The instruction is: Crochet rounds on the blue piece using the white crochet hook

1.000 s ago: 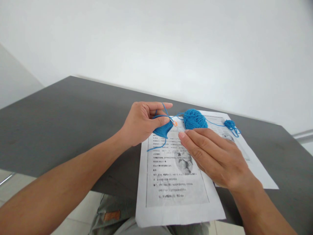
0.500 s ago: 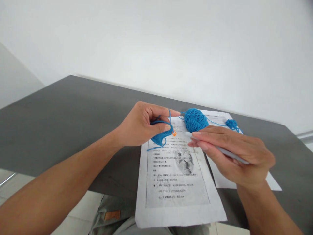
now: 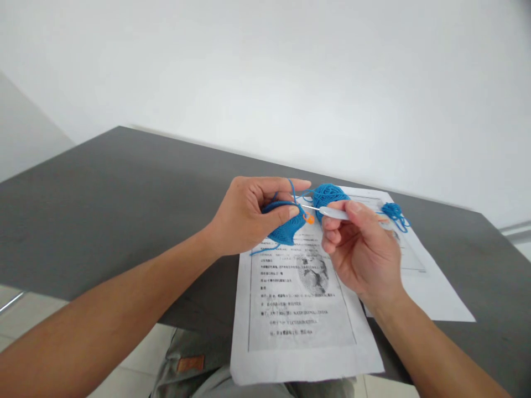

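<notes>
My left hand pinches a small blue crocheted piece above the table, with blue yarn looped over its forefinger. An orange stitch marker hangs at the piece's right edge. My right hand grips a pale crochet hook between thumb and fingers, its thin metal tip pointing left and touching the piece. Just behind the hook lies a blue yarn ball, partly hidden by my right hand.
Two printed paper sheets lie on the dark grey table, the near one overhanging the front edge. A small blue yarn tangle rests on the far sheet. A white wall stands behind the table.
My right hand lay flat on the paper, then picked up the crochet hook and raised it leftward to the blue piece. My left hand lifted the piece slightly.
</notes>
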Available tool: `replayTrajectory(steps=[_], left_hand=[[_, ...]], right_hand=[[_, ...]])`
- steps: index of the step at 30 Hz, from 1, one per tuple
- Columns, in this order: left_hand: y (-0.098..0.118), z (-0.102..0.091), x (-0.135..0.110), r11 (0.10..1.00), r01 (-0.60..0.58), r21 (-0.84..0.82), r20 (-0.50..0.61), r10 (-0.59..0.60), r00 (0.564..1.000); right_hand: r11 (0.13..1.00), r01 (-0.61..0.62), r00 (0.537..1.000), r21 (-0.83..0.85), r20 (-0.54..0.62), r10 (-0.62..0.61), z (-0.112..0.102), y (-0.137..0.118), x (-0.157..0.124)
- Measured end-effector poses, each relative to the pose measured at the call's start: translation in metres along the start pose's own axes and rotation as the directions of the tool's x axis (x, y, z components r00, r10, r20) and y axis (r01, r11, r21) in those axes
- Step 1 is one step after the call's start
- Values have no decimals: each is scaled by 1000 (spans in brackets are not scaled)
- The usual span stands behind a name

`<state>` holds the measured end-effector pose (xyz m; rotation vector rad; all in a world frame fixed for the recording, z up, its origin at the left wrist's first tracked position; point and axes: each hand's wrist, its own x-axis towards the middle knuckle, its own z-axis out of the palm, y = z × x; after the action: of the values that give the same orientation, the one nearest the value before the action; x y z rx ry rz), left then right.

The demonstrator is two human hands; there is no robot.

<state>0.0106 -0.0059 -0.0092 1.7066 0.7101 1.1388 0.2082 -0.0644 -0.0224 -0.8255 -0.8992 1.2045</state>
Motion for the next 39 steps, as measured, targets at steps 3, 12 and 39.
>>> replayTrajectory(steps=[3,12,39], left_hand=[[0,8,-4,999,42,-31,-17,-42,999],[3,24,-12,933,207,-296,-128,-254,959],[10,9,-10,607,261,-751,133,-247,960]], right_hand=[[991,127,992,-48,-7,-127,7,8,-4],[829,404,900,-386,3,-437,13,17,-19],[-169,840,351,-516,754,-555,10,-1,-18]])
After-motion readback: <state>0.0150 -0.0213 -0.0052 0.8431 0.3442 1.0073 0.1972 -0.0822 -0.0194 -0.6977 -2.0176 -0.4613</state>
